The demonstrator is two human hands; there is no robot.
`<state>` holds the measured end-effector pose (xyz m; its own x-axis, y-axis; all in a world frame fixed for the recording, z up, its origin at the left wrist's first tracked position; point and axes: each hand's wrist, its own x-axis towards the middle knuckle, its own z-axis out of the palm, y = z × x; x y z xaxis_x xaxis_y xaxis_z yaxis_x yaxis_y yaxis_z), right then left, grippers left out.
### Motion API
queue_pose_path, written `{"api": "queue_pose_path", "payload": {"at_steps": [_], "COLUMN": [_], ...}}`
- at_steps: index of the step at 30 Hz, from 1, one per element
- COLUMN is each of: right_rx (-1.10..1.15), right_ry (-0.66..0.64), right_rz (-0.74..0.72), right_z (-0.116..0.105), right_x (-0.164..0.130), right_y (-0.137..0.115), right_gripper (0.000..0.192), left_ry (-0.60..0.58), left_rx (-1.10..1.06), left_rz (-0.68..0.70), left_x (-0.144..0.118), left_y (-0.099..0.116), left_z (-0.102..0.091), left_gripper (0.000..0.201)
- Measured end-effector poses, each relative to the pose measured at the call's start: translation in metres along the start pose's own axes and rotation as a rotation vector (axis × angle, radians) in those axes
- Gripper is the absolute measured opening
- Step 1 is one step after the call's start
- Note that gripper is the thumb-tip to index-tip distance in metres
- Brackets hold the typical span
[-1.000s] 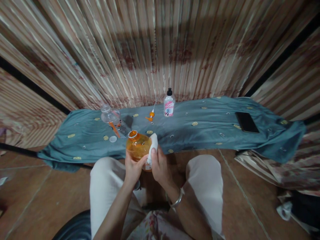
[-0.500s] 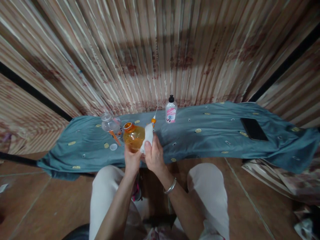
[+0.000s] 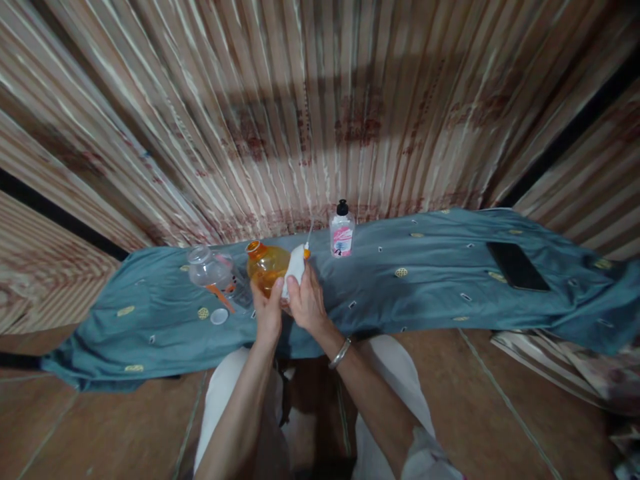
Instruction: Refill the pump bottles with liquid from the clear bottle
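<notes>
Head view. Translucent orange plastic bottle (image 3: pixel 265 267) held up over the near edge of the teal patterned cloth (image 3: pixel 425 267), tilted well off upright; long axis running from lower right to upper left, open neck pointing up-left toward the clear plastic jar (image 3: pixel 213 270) lying on its side. Left hand (image 3: pixel 269 315) wrapped round the bottle's lower body from beneath, fingers closed on it. Right hand (image 3: pixel 306 303) closed on a folded white cloth pad (image 3: pixel 295 265), pad pressed against the bottle's right flank; silver bangle (image 3: pixel 340 353) on that wrist. Just beside the jar: orange strip-like piece (image 3: pixel 220 297) and small white round cap (image 3: pixel 219 316) on the teal cloth. Behind the hands, upright clear bottle with black cap and pink label (image 3: pixel 342 230), near the striped curtain backdrop (image 3: pixel 320 113). Far right, flat black phone (image 3: pixel 517 266), well apart. Brown tiled floor (image 3: pixel 100 427) below.
</notes>
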<state>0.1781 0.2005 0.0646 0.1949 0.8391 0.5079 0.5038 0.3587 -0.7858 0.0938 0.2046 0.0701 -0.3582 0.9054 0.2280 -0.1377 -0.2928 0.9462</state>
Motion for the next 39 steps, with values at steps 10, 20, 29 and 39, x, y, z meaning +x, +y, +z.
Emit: {"api": "queue_pose_path", "payload": {"at_steps": [10, 20, 29, 39], "right_rx": [-0.182, -0.262, -0.215, 0.162], "right_ry": [-0.019, -0.032, -0.055, -0.043], "right_rz": [-0.083, -0.16, -0.072, 0.198], "right_z": [0.014, 0.021, 0.024, 0.015], "right_x": [0.0, -0.019, -0.047, -0.031], "right_y": [-0.009, 0.009, 0.033, 0.031], "right_gripper": [0.073, 0.071, 0.069, 0.065], "left_ry": [-0.065, -0.064, -0.009, 0.04], "left_rx": [0.071, 0.056, 0.082, 0.002], "left_rz": [0.035, -0.015, -0.016, -0.055], "left_x": [-0.011, -0.011, -0.003, 0.004], "left_y": [0.008, 0.003, -0.01, -0.011], "left_z": [0.005, 0.004, 0.004, 0.01], "left_gripper": [0.071, 0.074, 0.061, 0.064]}}
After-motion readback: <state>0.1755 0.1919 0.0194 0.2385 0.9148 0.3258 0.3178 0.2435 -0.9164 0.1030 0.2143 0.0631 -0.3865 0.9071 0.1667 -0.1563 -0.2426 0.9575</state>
